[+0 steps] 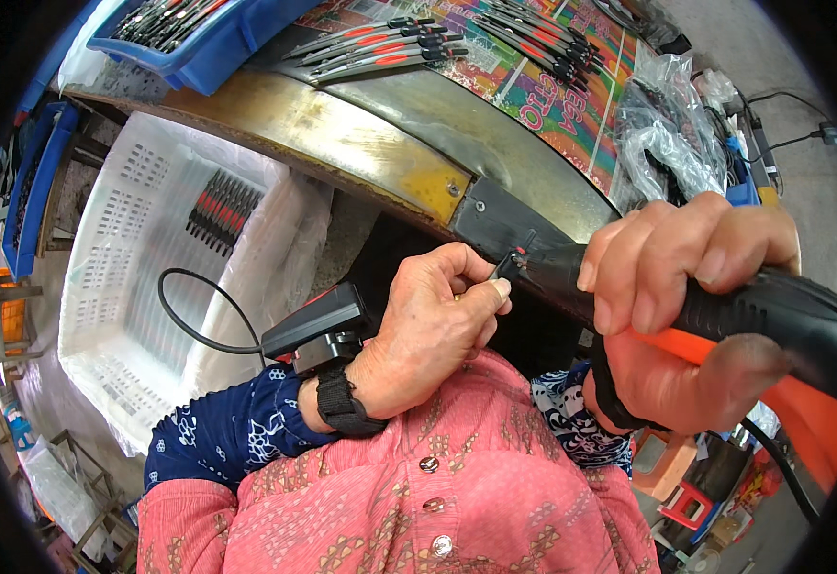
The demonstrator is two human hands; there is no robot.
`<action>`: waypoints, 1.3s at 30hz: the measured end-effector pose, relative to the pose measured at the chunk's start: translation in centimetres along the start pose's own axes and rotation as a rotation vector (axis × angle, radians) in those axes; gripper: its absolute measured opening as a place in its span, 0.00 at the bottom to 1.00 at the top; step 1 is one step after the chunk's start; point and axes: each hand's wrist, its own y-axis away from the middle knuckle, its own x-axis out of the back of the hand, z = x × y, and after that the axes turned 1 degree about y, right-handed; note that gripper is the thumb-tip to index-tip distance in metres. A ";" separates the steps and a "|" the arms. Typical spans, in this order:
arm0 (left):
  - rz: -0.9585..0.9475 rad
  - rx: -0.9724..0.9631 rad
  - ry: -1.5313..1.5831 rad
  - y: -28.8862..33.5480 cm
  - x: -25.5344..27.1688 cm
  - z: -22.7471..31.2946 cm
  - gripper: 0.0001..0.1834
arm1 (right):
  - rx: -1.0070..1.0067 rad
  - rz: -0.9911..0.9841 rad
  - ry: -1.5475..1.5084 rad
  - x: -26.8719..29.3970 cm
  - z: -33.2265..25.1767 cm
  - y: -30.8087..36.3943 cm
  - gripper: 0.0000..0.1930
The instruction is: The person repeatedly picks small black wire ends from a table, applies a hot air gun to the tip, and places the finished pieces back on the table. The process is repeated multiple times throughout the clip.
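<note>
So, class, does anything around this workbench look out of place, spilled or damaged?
Nothing looks spilled. Crumpled clear plastic bags lie heaped untidily at the right end of the multicoloured printed table cover, and the yellowish metal edge strip looks blotchy and stained, possibly just from wear.

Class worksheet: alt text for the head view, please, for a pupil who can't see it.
A person's left hand pinches a small dark part near a black-and-orange handheld tool gripped by the right hand. Ahead is a metal-edged bench bearing slim pieces; left, a white basket.
</note>
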 end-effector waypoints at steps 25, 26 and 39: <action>0.093 -0.110 -0.019 -0.3 -0.3 -0.8 0.04 | 0.003 -0.024 0.025 -0.4 0.5 -0.9 0.23; 0.094 -0.097 -0.019 -0.3 -0.3 -0.8 0.04 | -0.017 -0.014 -0.031 -0.4 0.6 -0.9 0.23; 0.028 -0.049 -0.120 0.1 0.0 0.1 0.05 | 0.074 0.078 -0.044 -1.1 0.7 0.0 0.26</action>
